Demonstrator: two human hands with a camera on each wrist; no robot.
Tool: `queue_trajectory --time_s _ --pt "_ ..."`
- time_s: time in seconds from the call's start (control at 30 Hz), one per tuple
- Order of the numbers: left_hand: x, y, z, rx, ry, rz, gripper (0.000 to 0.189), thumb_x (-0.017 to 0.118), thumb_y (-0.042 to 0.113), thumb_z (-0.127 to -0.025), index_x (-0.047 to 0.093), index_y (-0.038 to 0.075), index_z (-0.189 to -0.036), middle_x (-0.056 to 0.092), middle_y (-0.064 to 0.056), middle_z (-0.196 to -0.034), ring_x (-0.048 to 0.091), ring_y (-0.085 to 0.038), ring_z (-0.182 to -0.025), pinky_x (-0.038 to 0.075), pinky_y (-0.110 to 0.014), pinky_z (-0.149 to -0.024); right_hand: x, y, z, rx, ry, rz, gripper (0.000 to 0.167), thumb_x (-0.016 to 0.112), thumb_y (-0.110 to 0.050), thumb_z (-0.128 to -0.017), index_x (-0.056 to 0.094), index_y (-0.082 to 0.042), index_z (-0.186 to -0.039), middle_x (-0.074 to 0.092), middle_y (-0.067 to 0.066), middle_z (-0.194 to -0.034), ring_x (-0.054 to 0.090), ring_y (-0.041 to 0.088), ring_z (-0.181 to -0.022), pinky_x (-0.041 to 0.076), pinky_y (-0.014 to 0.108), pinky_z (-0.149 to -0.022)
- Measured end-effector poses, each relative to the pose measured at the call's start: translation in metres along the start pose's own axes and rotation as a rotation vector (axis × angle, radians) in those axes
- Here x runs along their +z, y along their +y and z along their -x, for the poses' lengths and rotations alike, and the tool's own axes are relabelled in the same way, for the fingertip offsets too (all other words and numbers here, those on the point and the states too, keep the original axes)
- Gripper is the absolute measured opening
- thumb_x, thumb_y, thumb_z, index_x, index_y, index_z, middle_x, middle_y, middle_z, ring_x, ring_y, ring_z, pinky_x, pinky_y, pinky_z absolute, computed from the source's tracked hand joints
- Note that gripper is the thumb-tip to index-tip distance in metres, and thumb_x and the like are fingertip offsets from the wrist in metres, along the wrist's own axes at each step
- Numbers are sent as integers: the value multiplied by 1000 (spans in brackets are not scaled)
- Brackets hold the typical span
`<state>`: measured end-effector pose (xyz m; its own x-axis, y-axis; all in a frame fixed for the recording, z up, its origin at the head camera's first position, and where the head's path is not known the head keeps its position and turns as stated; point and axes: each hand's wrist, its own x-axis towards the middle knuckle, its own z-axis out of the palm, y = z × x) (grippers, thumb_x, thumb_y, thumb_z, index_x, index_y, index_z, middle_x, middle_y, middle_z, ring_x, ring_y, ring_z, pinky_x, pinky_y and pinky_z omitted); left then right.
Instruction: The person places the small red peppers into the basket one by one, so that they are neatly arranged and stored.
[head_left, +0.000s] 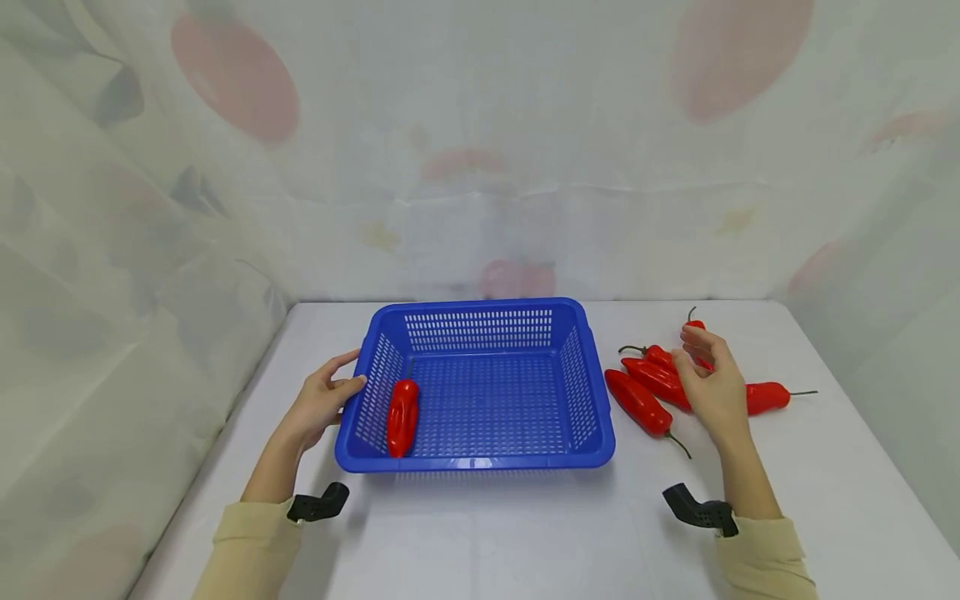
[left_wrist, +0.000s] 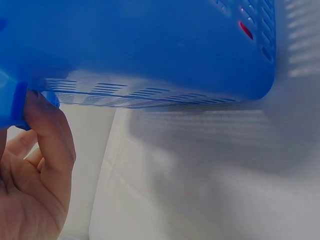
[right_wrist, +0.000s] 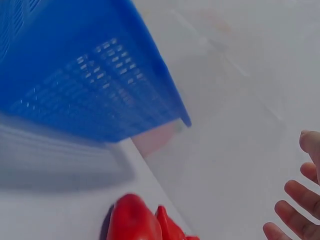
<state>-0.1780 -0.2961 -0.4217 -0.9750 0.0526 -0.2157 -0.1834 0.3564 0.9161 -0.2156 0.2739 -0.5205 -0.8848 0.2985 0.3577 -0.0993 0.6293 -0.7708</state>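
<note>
A blue plastic basket (head_left: 480, 463) with slotted sides stands in the middle of the head view. My left hand (head_left: 318, 402) grips its left rim, thumb on top and fingers below, as the left wrist view also shows. Inside, along the left wall, lies one red pepper (head_left: 402, 421). Over a group of red peppers to the right of the basket is my right hand (head_left: 712, 383), with nothing in it. Its fingers (right_wrist: 295, 217) are spread loosely in the right wrist view. The hand partly covers the peppers behind it. Closest to the basket is a pepper (head_left: 637, 402) with a green stem.
Under everything is a white table (head_left: 472, 542). Patterned white curtains (head_left: 480, 167) rise behind it and at both sides. Another pepper (head_left: 768, 397) lies right of my right hand, its stem pointing outward. Each wrist wears a black camera mount (head_left: 321, 503).
</note>
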Motion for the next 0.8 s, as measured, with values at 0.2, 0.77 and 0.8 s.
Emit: queue_trajectory --time_s 0.2,0.77,0.8 --pt "0 0 0 -6 2 8 63 55 32 -92 25 20 -146 55 -29 -119 68 -27 -82 56 -45 -68 -33 -14 15 120 4 -26 53 55 -44 -88 38 -36 -137 46 -5 -136 47 18 -120 46 11 -85" --pt "1 1 1 -14 9 10 62 55 31 -92 26 20 -145 57 -28 -117 68 -26 -80 56 -44 -67 -62 50 25 443 108 89 59 51 -52 -86 31 -38 -140 39 -4 -142 42 21 -124 51 21 -82" --pt "1 1 1 -14 10 13 61 55 31 -92 26 20 -145 57 -28 -116 68 -26 -80 56 -44 -67 -63 50 25 471 109 85 61 52 -53 -86 30 -38 -141 37 -3 -143 41 22 -125 51 27 -87"
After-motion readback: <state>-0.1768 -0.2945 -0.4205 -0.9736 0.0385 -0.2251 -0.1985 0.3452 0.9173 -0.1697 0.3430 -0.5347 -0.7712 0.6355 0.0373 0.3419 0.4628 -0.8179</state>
